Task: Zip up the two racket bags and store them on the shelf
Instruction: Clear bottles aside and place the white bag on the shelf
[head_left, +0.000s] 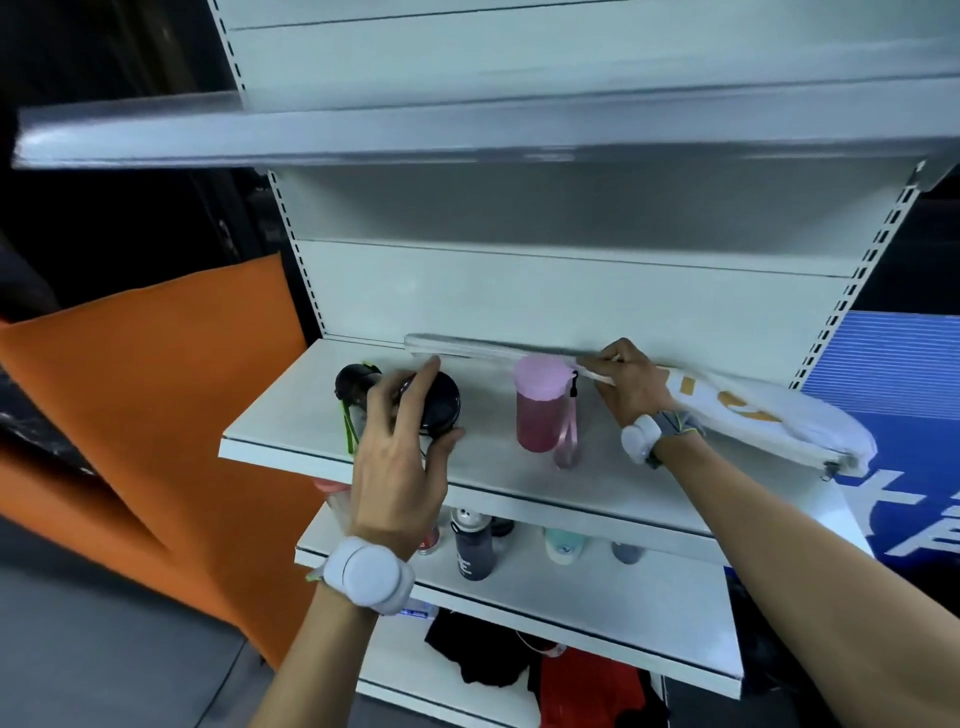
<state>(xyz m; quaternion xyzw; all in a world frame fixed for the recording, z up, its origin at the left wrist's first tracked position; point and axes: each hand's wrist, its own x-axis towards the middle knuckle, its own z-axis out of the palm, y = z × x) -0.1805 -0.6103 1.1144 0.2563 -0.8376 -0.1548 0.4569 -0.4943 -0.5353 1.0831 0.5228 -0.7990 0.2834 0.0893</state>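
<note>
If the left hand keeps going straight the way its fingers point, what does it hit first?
The left hand points up and back over the shelf. It would most likely meet the black round-lidded container right in front of its fingers, already at or near contact; depth is unclear.

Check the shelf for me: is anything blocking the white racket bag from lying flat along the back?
Yes. The pink bottle stands right in front of the racket bag, near its middle. The black bottle stands further left, under the left hand. The right hand grips the bag.
</note>
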